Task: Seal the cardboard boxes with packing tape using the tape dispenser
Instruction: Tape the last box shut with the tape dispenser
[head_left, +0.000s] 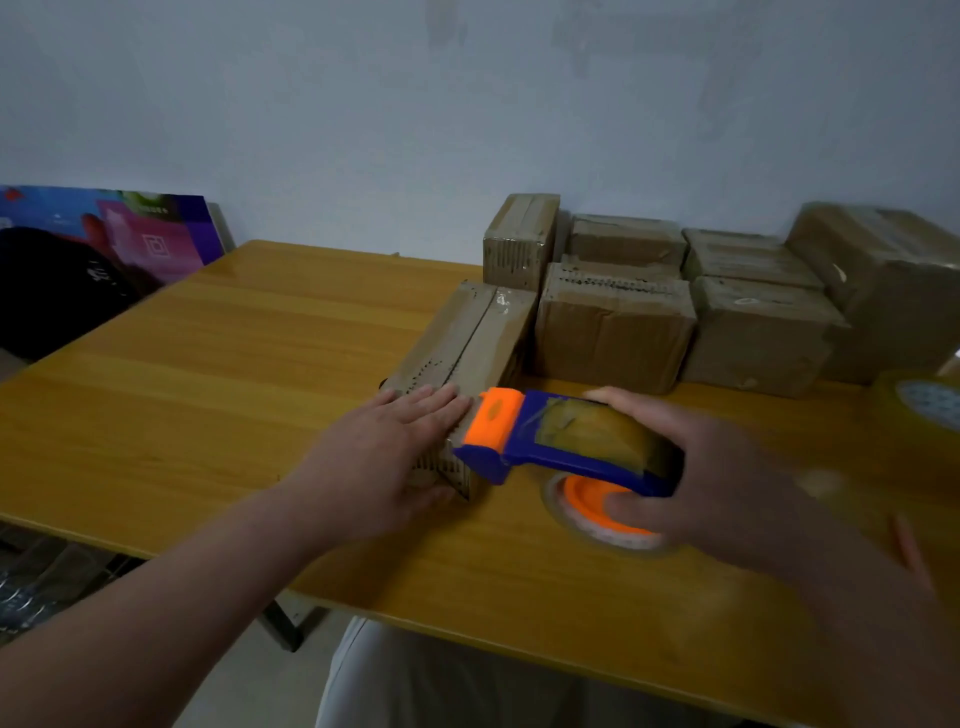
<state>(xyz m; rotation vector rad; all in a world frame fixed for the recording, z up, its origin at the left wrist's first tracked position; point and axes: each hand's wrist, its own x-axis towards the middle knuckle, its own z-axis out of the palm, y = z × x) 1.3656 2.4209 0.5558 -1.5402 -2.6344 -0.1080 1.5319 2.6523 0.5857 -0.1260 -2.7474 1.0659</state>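
Your left hand (395, 441) lies flat, fingers straight, pressing on the near end of the box (506, 332). Your right hand (727, 467) is curled round the dispenser (561, 447), whose orange head meets that same near end, just beside your left fingertips. The box's long axis and its seam (470, 343) run straight away from both hands, so the pull probably goes forward along it, away from you.

One view, head-worn, wide-angle. Faces forward and down across the table (208, 364) from its near edge, close in: left hand (384, 457) and right hand (727, 483) fill the near centre. Wall (467, 104) closes the far side, upper frame.
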